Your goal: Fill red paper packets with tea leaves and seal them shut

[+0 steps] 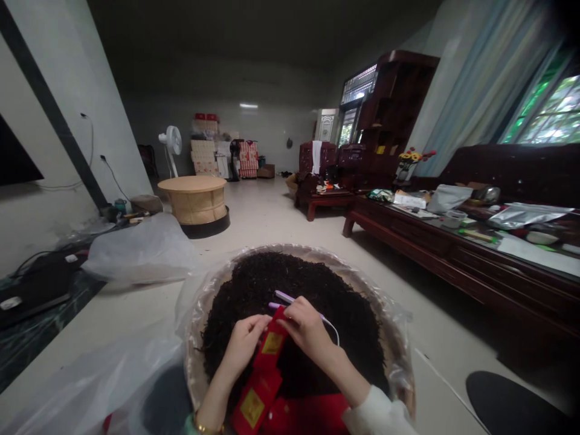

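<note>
Over a wide round basket (194,362) lined with clear plastic, my two hands work at a small red packet (272,343) with a gold label. My left hand (247,338) pinches its left upper edge. With thumb and fingers closed, my right hand (308,326) grips the top right corner. Dark, dry loose leaves, like tea (290,272), fill the basket. A lilac two-armed tool (284,296), like a hair straightener, lies on the leaves behind my right hand, partly hidden, with a white cord. Nearer me lie another red packet (258,403) and more red material (312,414).
Clear plastic bags (140,251) lie on the floor at left. A round wooden-topped table (193,184) and a white fan (172,142) stand farther back. A long dark wooden table (426,260) with pouches and bowls runs along the right. A dark round seat (512,402) is at lower right.
</note>
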Motion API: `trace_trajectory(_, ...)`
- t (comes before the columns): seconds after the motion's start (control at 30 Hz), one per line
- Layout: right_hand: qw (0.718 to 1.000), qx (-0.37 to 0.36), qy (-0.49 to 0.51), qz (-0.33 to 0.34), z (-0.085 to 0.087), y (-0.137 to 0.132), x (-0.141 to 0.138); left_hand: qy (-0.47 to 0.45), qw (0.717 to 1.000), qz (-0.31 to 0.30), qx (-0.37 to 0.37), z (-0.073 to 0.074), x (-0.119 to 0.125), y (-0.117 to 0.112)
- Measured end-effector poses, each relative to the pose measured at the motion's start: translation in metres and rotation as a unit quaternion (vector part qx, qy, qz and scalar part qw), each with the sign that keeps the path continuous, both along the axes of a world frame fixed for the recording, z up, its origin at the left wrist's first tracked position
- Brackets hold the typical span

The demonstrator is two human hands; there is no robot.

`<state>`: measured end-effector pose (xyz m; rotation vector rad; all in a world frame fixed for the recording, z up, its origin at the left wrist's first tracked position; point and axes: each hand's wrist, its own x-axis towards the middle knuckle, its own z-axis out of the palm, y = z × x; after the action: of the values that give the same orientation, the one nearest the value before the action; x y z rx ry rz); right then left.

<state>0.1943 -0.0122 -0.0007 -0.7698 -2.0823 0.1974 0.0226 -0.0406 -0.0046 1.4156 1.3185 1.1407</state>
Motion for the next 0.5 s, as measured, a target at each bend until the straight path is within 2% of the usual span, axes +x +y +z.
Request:
trace_trajectory(0.13, 0.999, -0.015, -0.029, 0.037, 0.006, -0.009, 0.001, 0.005, 1.000, -0.024, 0.013, 0.005, -0.001, 0.003)
trace_trajectory(0.3, 0.997, -0.043, -0.040, 0.049, 0.006, -0.010, 0.000, 0.028, 0.999, -0.011, 0.037, 0.009, -0.004, 0.002)
trace_trajectory(0.4, 0.990, -0.120, -0.057, 0.054, 0.011, -0.010, 0.000, 0.069, 0.995, 0.003, 0.066, 0.012, -0.005, -0.001)
trace_trajectory(0.5, 0.959, -0.244, -0.089, 0.116, 0.021, -0.011, 0.000, 0.115, 0.988, -0.006, 0.100, 0.018, -0.006, -0.003)
